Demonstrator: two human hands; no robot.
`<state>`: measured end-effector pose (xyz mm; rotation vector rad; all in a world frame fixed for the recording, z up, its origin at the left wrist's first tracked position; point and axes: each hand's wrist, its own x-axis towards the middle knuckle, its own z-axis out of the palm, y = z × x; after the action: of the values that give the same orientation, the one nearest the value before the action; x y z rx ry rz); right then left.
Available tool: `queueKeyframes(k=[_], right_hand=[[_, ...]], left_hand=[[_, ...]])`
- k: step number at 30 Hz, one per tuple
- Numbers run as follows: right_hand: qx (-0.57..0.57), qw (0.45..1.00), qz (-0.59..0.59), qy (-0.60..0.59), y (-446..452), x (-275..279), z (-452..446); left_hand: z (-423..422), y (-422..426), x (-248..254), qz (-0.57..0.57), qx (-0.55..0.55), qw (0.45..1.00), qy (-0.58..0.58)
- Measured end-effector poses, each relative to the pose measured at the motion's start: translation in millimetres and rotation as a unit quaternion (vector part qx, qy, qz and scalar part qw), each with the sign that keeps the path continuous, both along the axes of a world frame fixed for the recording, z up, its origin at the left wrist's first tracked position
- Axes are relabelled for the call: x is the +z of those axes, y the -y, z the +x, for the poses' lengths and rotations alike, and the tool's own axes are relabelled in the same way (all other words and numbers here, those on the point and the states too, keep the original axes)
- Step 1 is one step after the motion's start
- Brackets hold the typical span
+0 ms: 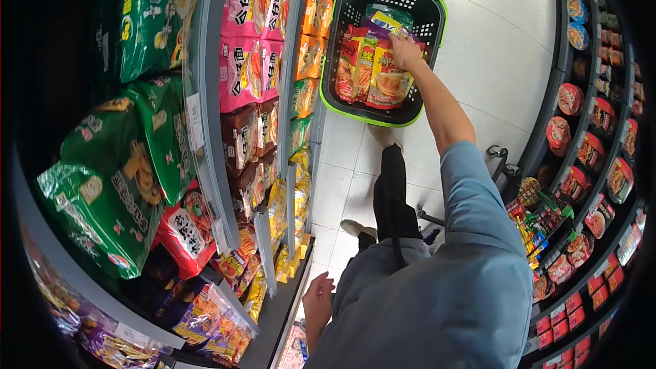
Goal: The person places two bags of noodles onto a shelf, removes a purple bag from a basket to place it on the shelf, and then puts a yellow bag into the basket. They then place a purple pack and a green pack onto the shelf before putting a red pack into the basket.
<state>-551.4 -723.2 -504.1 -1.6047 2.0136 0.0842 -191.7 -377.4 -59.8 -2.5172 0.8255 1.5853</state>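
Observation:
My right hand [406,52] reaches down into a black shopping basket [335,106] with a green rim. Its fingers are on a purple and yellow packet [385,22] and appear to grip its edge; the fingertips are partly hidden. Red and orange noodle packets [389,78] stand upright in the basket just below that hand. A green packet [396,14] lies behind the purple one. My left hand [318,301] hangs low by my side near the left shelf, holding nothing, with its fingers loosely bent and apart.
Shelves on the left hold pink noodle packs [239,72], brown packs [239,137] and large green bags [109,184]. Cup and bowl noodles [570,99] fill the shelf on the right. Pale floor tiles [485,48] run between them. A black metal stand [502,160] is beside my right arm.

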Motion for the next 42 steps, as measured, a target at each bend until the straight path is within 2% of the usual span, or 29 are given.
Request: queueKeyframes(k=[1, 6, 9, 11, 12, 13, 17, 19, 22, 24, 25, 27, 28, 29, 32, 33, 35, 37, 38, 39, 41, 42], right_hand=[[0.030, 0.999, 0.042, -0.008, 3.5, -5.7, 0.0], [0.089, 0.993, 0.060, -0.049, -7.7, -12.5, 2.9], [0.079, 0.996, 0.002, -0.050, -29.6, 3.1, 6.0], [0.060, 0.997, 0.050, 0.014, -44.6, 6.9, 6.0], [0.077, 0.997, 0.015, 0.022, -57.1, 8.1, 5.3], [0.095, 0.995, -0.020, 0.029, -66.4, 24.1, 5.5], [0.246, 0.968, -0.016, 0.052, -111.5, 80.8, 27.0], [0.269, 0.948, -0.168, 0.034, -156.2, 98.2, 46.3], [0.265, 0.952, -0.132, 0.082, -189.9, 173.1, 68.4], [0.261, 0.924, -0.226, 0.162, -209.6, 208.3, 84.8], [0.274, 0.903, -0.234, 0.235, -210.0, 245.5, 90.6], [0.310, 0.847, -0.243, 0.356, -215.3, 308.8, 115.0], [0.336, 0.816, -0.246, 0.401, -220.0, 330.0, 129.8], [0.364, 0.808, -0.224, 0.406, -227.3, 354.0, 144.4], [0.425, 0.772, -0.183, 0.436, -239.2, 455.2, 179.8], [0.414, 0.758, -0.198, 0.464, -244.3, 479.3, 194.1], [0.402, 0.735, -0.235, 0.492, -256.2, 515.6, 233.2], [0.407, 0.728, -0.289, 0.470, -265.4, 538.9, 273.5], [0.392, 0.704, -0.357, 0.473, -270.5, 543.4, 297.2], [0.383, 0.699, -0.424, 0.429, -277.2, 552.9, 317.1], [0.344, 0.682, -0.483, 0.428, -293.1, 572.2, 348.6], [0.314, 0.714, -0.454, 0.430, -304.0, 572.4, 360.9]], left_hand=[[-0.4, 2.8, -1.1, 0.002, -0.009, 1.000, 0.004], [-1.8, 7.9, -0.2, 0.012, -0.030, 0.999, 0.021], [-5.4, 9.2, -0.3, 0.004, -0.051, 0.998, 0.026], [-7.3, 8.9, 0.6, 0.003, -0.057, 0.998, 0.009], [-7.2, 8.1, 1.0, -0.001, -0.059, 0.998, 0.006], [-7.1, 7.8, 0.6, -0.013, -0.079, 0.997, -0.002], [-5.5, 7.6, 0.0, -0.039, -0.115, 0.992, -0.025], [-0.2, 2.8, -3.0, -0.051, -0.120, 0.991, -0.039], [-2.2, 8.2, 2.8, -0.089, -0.171, 0.980, -0.042], [5.1, -0.2, -1.9, -0.127, -0.185, 0.974, -0.032], [7.8, -2.0, -3.8, -0.161, -0.199, 0.967, -0.021], [7.5, 4.3, 9.1, -0.150, -0.188, 0.970, -0.022], [10.4, 2.2, 10.7, -0.253, -0.277, 0.925, 0.058], [13.9, -0.1, 12.7, -0.349, -0.355, 0.856, 0.140], [32.8, -13.1, 29.3, -0.397, -0.337, 0.848, 0.099], [41.0, -26.4, 30.5, -0.386, -0.184, 0.903, -0.034], [66.8, -42.4, 49.7, -0.332, -0.085, 0.930, -0.136], [87.4, -68.3, 60.5, -0.415, -0.035, 0.899, -0.137], [98.2, -84.8, 61.5, -0.398, 0.006, 0.905, -0.150], [111.3, -100.2, 58.1, -0.428, 0.020, 0.888, -0.170], [132.8, -129.4, 61.0, -0.490, 0.107, 0.829, -0.247], [146.6, -144.4, 68.3, -0.496, 0.140, 0.817, -0.259]])
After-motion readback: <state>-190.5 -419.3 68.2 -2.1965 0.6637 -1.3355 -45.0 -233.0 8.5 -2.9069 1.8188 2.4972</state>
